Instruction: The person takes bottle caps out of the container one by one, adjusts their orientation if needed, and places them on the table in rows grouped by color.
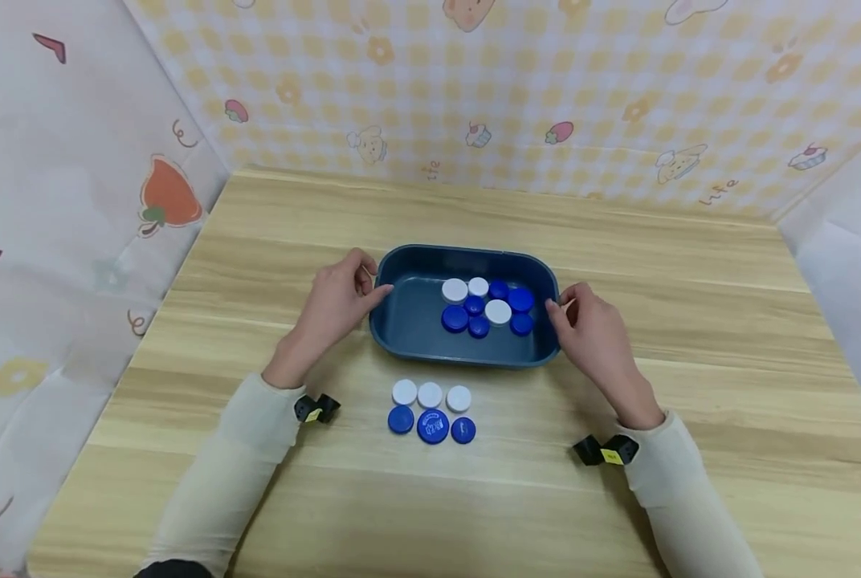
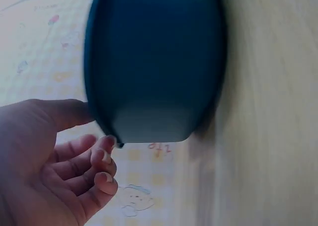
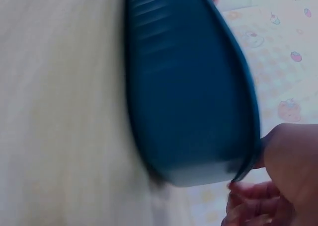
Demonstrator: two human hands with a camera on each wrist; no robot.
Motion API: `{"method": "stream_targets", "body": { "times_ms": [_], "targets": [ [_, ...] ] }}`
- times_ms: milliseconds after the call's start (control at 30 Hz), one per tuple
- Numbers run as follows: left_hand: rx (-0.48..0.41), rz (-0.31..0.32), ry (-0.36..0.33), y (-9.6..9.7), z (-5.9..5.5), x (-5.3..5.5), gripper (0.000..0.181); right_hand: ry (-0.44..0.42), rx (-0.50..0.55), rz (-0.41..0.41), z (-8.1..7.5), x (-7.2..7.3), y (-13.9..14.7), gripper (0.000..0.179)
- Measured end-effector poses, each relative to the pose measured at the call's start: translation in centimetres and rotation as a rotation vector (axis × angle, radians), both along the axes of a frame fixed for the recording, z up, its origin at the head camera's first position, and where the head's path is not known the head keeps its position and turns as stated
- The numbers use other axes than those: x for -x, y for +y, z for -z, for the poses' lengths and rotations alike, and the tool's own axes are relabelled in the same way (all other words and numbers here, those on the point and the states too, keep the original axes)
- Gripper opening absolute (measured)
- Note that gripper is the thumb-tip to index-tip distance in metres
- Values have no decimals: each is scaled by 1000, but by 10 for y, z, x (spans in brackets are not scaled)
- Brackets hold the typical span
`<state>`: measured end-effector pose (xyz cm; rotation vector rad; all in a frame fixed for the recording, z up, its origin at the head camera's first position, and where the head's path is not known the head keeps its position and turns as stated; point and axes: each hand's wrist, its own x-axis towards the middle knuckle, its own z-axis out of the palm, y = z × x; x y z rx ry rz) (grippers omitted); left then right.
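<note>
A dark blue oblong tray (image 1: 412, 321) is held at both ends, in the middle of the head view. My left hand (image 1: 338, 295) pinches its left end, thumb at the rim and the other fingers curled outside. At the opposite end my right hand (image 1: 595, 333) grips the rim the same way. Several blue bottle caps (image 1: 454, 319) and white bottle caps (image 1: 498, 312) lie inside, towards the right half. Both wrist views show the tray's outer wall (image 2: 154, 62) close above the table; whether its base touches the wood I cannot tell.
In front of the tray, on the wooden table (image 1: 691, 289), lie two short rows: white caps (image 1: 430, 395) behind, blue caps (image 1: 433, 426) nearer. A patterned yellow checked cloth (image 1: 416, 80) covers the wall behind. White sheeting (image 1: 69, 201) hangs along the left side.
</note>
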<state>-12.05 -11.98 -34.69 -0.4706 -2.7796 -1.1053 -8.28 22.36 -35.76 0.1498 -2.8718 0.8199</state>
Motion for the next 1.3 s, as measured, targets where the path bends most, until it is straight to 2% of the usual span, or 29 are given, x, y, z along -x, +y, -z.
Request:
{"method": "stream_targets", "body": {
  "times_ms": [100,233,300,367,433,533,600,733,967,1033,1133,1233,1300],
  "targets": [
    [-47,-25,-13,3,6,4,23,78,45,-24,-8,1,-3,31],
    [-90,-69,-52,8,14,7,23,184,237,-109,-21,8,-5,32],
    [-109,-79,-79,11,17,8,25,201,321,-157,-24,13,-6,32],
    [-128,-94,-102,13,20,8,28,180,365,-213,-27,17,-7,34],
    [-144,-110,-132,13,22,8,32,142,355,-276,-27,21,-10,35],
    [-168,-136,-170,12,25,8,35,86,272,-369,-27,26,-17,37],
    [-176,-133,-196,10,26,8,33,58,207,-418,-29,30,-23,37],
    [-183,-91,-230,8,27,7,32,-12,92,-474,-38,37,-38,39],
    [-219,-6,-280,-3,36,8,42,-153,-89,-498,-49,48,-64,40],
    [-225,26,-277,-8,38,6,49,-170,-97,-499,-49,49,-67,40],
    [-184,105,-246,-15,40,2,63,-182,-63,-486,-47,47,-66,40],
    [-131,197,-196,-23,41,-2,73,-175,-23,-475,-43,45,-63,39],
    [-111,246,-155,-28,42,-4,73,-165,-16,-481,-40,44,-63,39]
  ]
}}
